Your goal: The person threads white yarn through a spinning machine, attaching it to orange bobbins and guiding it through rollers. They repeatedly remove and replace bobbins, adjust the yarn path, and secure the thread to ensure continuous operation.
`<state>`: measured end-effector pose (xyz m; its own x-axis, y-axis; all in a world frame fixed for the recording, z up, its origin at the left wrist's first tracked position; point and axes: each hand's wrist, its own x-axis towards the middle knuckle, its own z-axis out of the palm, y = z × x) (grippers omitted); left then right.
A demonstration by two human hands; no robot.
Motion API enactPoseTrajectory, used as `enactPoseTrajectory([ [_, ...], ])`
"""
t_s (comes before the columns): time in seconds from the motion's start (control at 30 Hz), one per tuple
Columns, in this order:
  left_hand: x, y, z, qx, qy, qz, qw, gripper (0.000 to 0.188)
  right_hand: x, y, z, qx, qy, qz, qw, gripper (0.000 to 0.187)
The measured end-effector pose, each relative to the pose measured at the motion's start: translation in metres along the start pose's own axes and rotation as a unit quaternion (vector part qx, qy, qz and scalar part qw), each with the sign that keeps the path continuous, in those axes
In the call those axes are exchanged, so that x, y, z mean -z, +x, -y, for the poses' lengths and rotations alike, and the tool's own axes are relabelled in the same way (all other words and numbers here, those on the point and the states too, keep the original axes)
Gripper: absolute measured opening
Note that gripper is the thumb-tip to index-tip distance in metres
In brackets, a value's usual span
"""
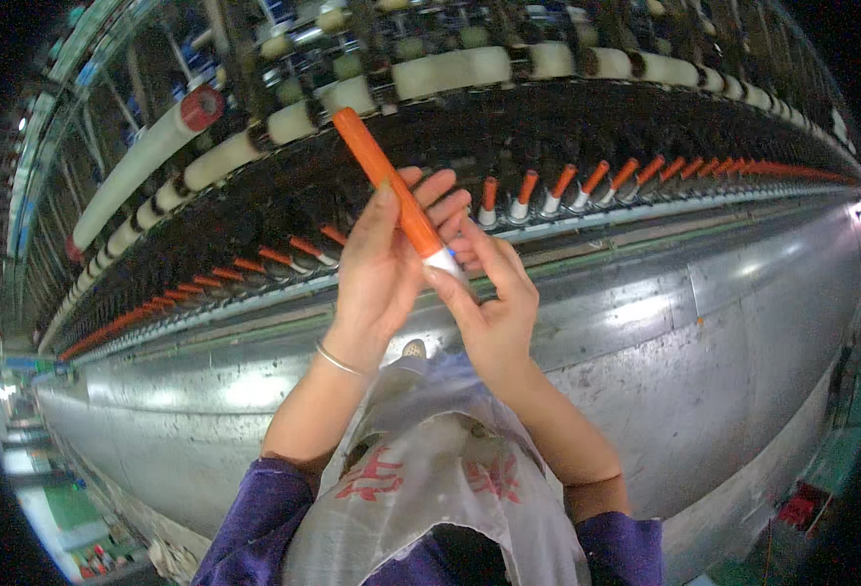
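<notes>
An orange tube bobbin (368,151) with white yarn (444,262) at its lower end is held slantwise in front of me, its bare tip pointing up and left. My left hand (379,256) has its thumb on the orange shaft, with the fingers behind it. At the white end, my right hand (497,298) pinches the bobbin between thumb and fingers. Beyond my hands runs a row of orange bobbins (564,180) on a spinning frame, several with white yarn round their bases.
Pale rollers (450,73) stretch across the frame above the bobbins. A thick white roll with red ends (137,174) lies at the upper left. Below the row, a metal rail (538,228) borders the shiny grey floor (635,322). My shoe (414,348) shows beneath my hands.
</notes>
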<state>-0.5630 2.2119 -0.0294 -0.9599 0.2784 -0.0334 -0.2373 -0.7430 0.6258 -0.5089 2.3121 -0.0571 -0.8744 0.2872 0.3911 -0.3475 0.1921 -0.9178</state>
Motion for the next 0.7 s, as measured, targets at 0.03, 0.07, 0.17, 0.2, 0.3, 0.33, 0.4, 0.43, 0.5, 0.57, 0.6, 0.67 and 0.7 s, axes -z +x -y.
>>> enactPoseTrajectory([
  [0.03, 0.003, -0.006, -0.002, -0.002, 0.003, -0.004, 1.000, 0.034, -0.007, 0.001, -0.003, -0.024, 0.039, 0.006, 0.999, 0.036],
  [0.07, 0.006, -0.011, -0.003, -0.011, 0.007, -0.012, 1.000, 0.033, -0.011, 0.002, -0.004, -0.048, 0.069, 0.024, 0.996, 0.035],
  [0.17, 0.022, -0.022, -0.007, -0.026, 0.023, -0.060, 0.998, 0.032, -0.019, 0.008, -0.006, -0.198, 0.190, 0.105, 0.956, 0.030],
  [0.2, 0.029, -0.025, -0.009, -0.018, 0.022, -0.030, 0.999, 0.032, -0.022, 0.010, -0.007, -0.270, 0.242, 0.139, 0.921, 0.032],
  [0.3, 0.048, -0.032, -0.013, -0.018, 0.069, 0.004, 0.997, 0.032, -0.038, 0.011, -0.011, -0.416, 0.349, 0.170, 0.822, 0.029],
  [0.33, 0.053, -0.036, -0.014, -0.023, 0.075, -0.015, 0.997, 0.032, -0.044, 0.010, -0.013, -0.451, 0.380, 0.178, 0.788, 0.028],
  [0.4, 0.060, -0.042, -0.015, -0.032, 0.087, -0.053, 0.994, 0.032, -0.056, 0.003, -0.019, -0.471, 0.420, 0.129, 0.765, 0.023],
  [0.43, 0.063, -0.046, -0.016, -0.022, 0.085, -0.057, 0.995, 0.032, -0.061, -0.003, -0.023, -0.472, 0.430, 0.119, 0.760, 0.023],
  [0.5, 0.069, -0.052, -0.019, -0.037, 0.094, -0.085, 0.991, 0.028, -0.066, -0.017, -0.031, -0.416, 0.438, 0.133, 0.786, 0.016],
  [0.57, 0.078, -0.056, -0.026, -0.072, 0.090, -0.144, 0.983, 0.024, -0.065, -0.033, -0.038, -0.112, 0.154, 0.132, 0.973, 0.013],
  [0.6, 0.084, -0.057, -0.031, -0.085, 0.034, -0.181, 0.979, 0.021, -0.064, -0.040, -0.042, 0.032, 0.003, 0.135, 0.990, 0.012],
  [0.67, 0.099, -0.056, -0.042, -0.124, -0.076, -0.252, 0.957, 0.017, -0.062, -0.047, -0.047, 0.060, -0.045, 0.225, 0.971, 0.013],
  [0.7, 0.107, -0.058, -0.050, -0.120, -0.150, -0.228, 0.955, 0.017, -0.060, -0.046, -0.049, -0.019, -0.064, 0.254, 0.965, 0.014],
])
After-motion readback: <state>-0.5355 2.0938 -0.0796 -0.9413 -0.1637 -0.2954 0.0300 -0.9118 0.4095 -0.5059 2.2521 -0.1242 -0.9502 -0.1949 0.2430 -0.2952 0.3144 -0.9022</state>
